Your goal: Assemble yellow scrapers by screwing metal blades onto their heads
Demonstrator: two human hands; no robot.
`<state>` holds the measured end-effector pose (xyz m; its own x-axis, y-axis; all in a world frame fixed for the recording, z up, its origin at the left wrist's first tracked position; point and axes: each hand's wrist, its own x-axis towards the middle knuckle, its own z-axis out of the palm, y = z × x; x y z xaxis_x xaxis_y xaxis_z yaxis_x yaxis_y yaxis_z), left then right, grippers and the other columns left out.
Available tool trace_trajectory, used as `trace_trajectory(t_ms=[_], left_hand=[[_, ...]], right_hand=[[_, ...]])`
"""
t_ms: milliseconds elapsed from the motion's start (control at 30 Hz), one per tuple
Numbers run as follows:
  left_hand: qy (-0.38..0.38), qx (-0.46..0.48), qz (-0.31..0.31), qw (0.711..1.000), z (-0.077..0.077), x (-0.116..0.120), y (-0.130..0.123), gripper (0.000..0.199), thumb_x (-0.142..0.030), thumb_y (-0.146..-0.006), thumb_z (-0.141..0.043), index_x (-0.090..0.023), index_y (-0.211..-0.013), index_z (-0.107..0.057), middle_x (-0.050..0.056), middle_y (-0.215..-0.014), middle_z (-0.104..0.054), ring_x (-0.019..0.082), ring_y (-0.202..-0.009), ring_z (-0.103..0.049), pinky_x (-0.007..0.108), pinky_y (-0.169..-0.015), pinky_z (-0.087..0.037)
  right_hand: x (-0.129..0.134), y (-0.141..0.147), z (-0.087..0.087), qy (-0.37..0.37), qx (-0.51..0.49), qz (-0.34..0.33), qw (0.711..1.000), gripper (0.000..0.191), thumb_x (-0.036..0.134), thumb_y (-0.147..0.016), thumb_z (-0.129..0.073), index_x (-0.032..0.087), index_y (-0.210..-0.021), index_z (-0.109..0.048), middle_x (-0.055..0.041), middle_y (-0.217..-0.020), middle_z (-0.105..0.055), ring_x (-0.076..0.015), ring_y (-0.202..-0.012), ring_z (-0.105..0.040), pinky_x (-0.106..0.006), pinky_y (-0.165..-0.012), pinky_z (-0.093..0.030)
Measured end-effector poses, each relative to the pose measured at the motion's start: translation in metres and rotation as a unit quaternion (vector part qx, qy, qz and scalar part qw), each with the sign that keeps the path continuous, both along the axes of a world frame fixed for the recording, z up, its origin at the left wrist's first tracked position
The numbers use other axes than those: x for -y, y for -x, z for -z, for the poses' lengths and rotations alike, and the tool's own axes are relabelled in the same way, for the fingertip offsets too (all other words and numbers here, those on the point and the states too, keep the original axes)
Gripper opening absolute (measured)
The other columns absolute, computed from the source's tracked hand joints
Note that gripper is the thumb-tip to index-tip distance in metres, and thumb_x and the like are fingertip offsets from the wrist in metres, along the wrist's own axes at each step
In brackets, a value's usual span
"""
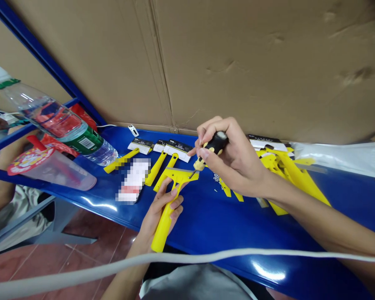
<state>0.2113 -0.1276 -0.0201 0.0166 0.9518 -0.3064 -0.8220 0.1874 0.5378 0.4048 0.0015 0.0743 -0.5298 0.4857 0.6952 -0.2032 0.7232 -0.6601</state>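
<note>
My left hand (164,206) is wrapped around the neck of a yellow scraper (163,225), whose handle points down toward me and whose wide head faces away. In my right hand (234,162) is a stubby screwdriver (217,143) with a black and cream handle. Its tip meets the right end of the scraper's head, where a screw may sit, too small to make out. Just beyond the head lie yellow scrapers with printed cards (176,151). Small metal pieces (216,178), perhaps screws, are partly hidden behind my right hand.
Yellow scraper parts (281,171) are heaped at the right beside a clear plastic bag (346,156). At the left stand a water bottle (87,141) and a lidded cup (59,166). A blurred-out phone-like item (136,179) lies nearby. A white cable (187,257) crosses the foreground. Another person's arm (1,183) shows far left.
</note>
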Motion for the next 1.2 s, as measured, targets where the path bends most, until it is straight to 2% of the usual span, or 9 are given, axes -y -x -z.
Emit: trace_trajectory(t_ms=[233, 367, 533, 1000, 1200], left_hand=[[-0.002, 0.0, -0.001, 1.0, -0.0005, 0.0007, -0.0007, 0.04, -0.008, -0.089, -0.082, -0.029, -0.122, -0.07, 0.009, -0.125, -0.075, 0.001, -0.057, -0.055, 0.009, -0.046, -0.044], [0.0, 0.001, -0.002, 1.0, -0.0008, 0.0004, -0.001, 0.041, -0.007, -0.088, -0.082, -0.029, -0.121, -0.071, 0.008, -0.125, -0.075, 0.001, -0.057, -0.054, 0.009, -0.045, -0.044], [0.001, 0.001, -0.001, 1.0, 0.0006, 0.001, -0.0003, 0.042, -0.007, -0.089, -0.082, -0.03, -0.122, -0.071, 0.008, -0.125, -0.075, 0.001, -0.057, -0.054, 0.009, -0.045, -0.043], [0.001, -0.008, -0.007, 1.0, 0.0001, 0.0018, 0.0004, 0.041, -0.008, -0.09, -0.08, -0.03, -0.123, -0.07, 0.008, -0.127, -0.073, 0.001, -0.057, -0.053, 0.009, -0.045, -0.042], [-0.001, -0.005, -0.009, 1.0, 0.0009, 0.0019, 0.0006, 0.039, -0.007, -0.09, -0.079, -0.03, -0.121, -0.072, 0.008, -0.127, -0.073, 0.0, -0.057, -0.052, 0.009, -0.045, -0.041]], right_hand=[[0.0013, -0.0019, -0.0032, 0.026, -0.004, 0.016, 1.0, 0.016, 0.033, -0.107, -0.065, 0.028, -0.117, -0.053, -0.0055, -0.117, -0.054, -0.0191, -0.095, -0.062, -0.044, -0.089, -0.065], [0.0002, -0.0012, -0.0035, 0.035, -0.021, 0.021, 0.999, 0.018, 0.036, -0.107, -0.067, 0.028, -0.117, -0.054, -0.0047, -0.116, -0.054, -0.0187, -0.095, -0.062, -0.044, -0.091, -0.065], [-0.0022, 0.0017, 0.0003, 0.037, -0.03, 0.007, 0.999, 0.015, 0.032, -0.107, -0.065, 0.028, -0.117, -0.054, -0.0041, -0.116, -0.052, -0.0175, -0.094, -0.059, -0.045, -0.094, -0.065], [-0.0021, 0.0, -0.0038, 0.02, -0.008, 0.044, 0.999, 0.017, 0.037, -0.106, -0.066, 0.028, -0.116, -0.055, -0.0068, -0.114, -0.054, -0.0214, -0.096, -0.059, -0.047, -0.094, -0.065], [-0.0031, -0.0014, -0.0041, 0.03, -0.005, 0.059, 0.998, 0.023, 0.044, -0.106, -0.066, 0.029, -0.118, -0.054, -0.0062, -0.116, -0.055, -0.0208, -0.094, -0.061, -0.045, -0.09, -0.065]])
